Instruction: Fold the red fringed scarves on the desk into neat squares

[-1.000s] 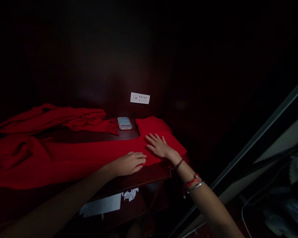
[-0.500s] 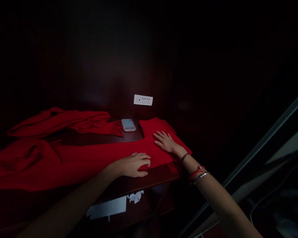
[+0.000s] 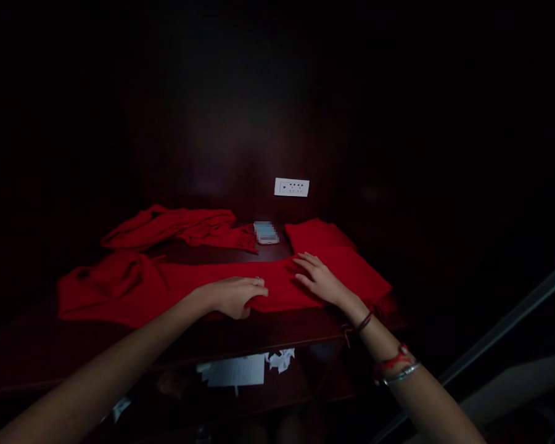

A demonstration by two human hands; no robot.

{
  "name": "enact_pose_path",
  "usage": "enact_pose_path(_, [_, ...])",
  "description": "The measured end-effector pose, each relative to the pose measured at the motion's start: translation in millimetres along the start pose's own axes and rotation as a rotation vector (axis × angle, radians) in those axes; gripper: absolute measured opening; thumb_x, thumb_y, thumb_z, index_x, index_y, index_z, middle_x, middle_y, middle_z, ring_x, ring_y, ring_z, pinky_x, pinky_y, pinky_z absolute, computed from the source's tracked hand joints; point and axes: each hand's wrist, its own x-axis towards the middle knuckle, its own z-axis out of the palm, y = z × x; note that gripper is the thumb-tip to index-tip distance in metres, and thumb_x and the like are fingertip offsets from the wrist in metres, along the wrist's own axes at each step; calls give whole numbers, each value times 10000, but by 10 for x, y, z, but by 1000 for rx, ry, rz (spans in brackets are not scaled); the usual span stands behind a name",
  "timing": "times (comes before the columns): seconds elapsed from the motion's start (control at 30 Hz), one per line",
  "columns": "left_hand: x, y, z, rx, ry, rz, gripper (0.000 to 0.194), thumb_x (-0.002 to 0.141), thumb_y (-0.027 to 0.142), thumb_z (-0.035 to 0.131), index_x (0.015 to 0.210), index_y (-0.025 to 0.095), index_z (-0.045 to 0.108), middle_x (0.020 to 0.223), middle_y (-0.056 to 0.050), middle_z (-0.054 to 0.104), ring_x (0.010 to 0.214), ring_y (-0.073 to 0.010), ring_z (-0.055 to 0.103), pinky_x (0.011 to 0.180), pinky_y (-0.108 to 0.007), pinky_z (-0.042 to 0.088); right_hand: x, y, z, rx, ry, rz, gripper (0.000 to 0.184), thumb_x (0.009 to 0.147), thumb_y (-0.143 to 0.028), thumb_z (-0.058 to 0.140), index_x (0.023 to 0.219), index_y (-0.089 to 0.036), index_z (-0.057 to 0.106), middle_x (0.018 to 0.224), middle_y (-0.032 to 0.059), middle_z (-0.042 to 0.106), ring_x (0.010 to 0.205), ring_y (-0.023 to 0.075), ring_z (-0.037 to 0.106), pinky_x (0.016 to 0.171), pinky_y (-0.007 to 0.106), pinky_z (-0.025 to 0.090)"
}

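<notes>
A long red scarf (image 3: 213,272) with a fringed end lies lengthwise across a dark wooden shelf (image 3: 277,330). My left hand (image 3: 238,297) rests on its front edge, knuckles bent and thumb apart from the fingers; a ring shows on one finger. To the right, my right hand (image 3: 319,280) lies palm down on the same cloth with its fingers spread. The scarf's left end is bunched up in loose folds. Behind my right hand, a flat folded red cloth (image 3: 317,233) touches or adjoins the scarf.
Another crumpled red scarf (image 3: 185,225) lies at the back left, its fringe near a phone (image 3: 266,232). A white power socket (image 3: 291,187) is on the back wall. Papers (image 3: 235,371) and a crumpled white piece (image 3: 280,359) sit on a lower shelf.
My left hand has slid left along the scarf, and my right hand has shifted slightly left from its right end. The view has turned left, showing more of the bunched end.
</notes>
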Motion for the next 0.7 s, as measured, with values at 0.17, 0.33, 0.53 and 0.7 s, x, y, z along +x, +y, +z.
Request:
enact_pose_path(0.17, [-84,-131,22,42,-7,-46,405,607,136,495,1007,200,475,1024,-52,527,930,-195,504,789,-268,397,-45,-503,142,108,44,-283,328,820,-277,402,1125,-188,486,1162,57,493,1143,153,351,988,365,230])
enact_pose_path(0.33, [-140,-174,31,8,129,-40,143,696,199,467,833,180,503,858,-25,536,802,-159,515,735,-238,390,-121,-562,154,164,112,-292,300,811,-270,423,1083,-168,499,1004,65,568,966,153,475,888,332,344])
enact_pose_path(0.53, [-162,-153,31,-41,255,-48,165,754,238,460,913,192,468,889,-10,530,790,-141,505,702,-220,373,-162,-593,137,134,67,-331,229,778,-300,476,963,-170,517,885,59,555,849,167,485,792,319,378])
enact_pose_path(0.7, [-190,-218,70,-91,281,-99,165,766,262,484,915,193,463,861,3,555,753,-125,520,681,-206,373,-157,-585,168,20,54,-319,124,789,-245,459,869,-178,526,872,56,532,831,165,473,771,311,371])
